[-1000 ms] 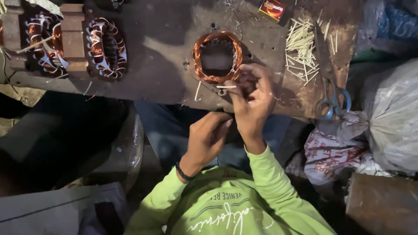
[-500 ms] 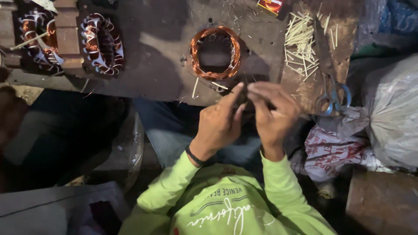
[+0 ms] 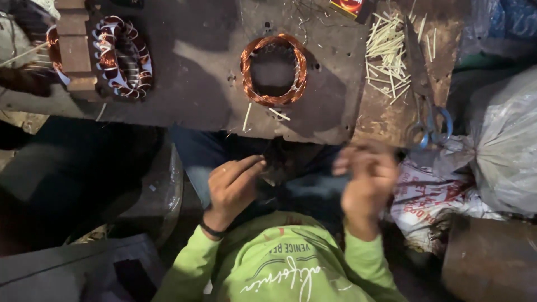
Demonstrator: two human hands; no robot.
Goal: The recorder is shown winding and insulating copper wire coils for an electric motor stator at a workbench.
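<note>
My left hand (image 3: 232,184) is held over my lap, below the bench edge. Its thumb and fingers pinch together next to a small dark piece (image 3: 278,166); what that piece is I cannot make out. To the right, my right hand (image 3: 366,182) is blurred by motion, fingers curled, and I cannot see anything in it. Both hands are apart from each other and off the bench. A ring of copper wire (image 3: 274,70) lies flat on the dark metal bench (image 3: 196,84) just beyond them, with two pale slivers by its near side.
A wound stator (image 3: 120,56) with copper coils and a wooden block sits at the bench's left. Several pale thin sticks (image 3: 386,50) and blue-handled scissors (image 3: 428,120) lie at the right. A small red box (image 3: 349,6) is at the top. Plastic bags (image 3: 503,145) crowd the right.
Both hands have drawn back from the copper ring toward my body. They were together half a second ago and are now apart, the right one swinging rightward.
</note>
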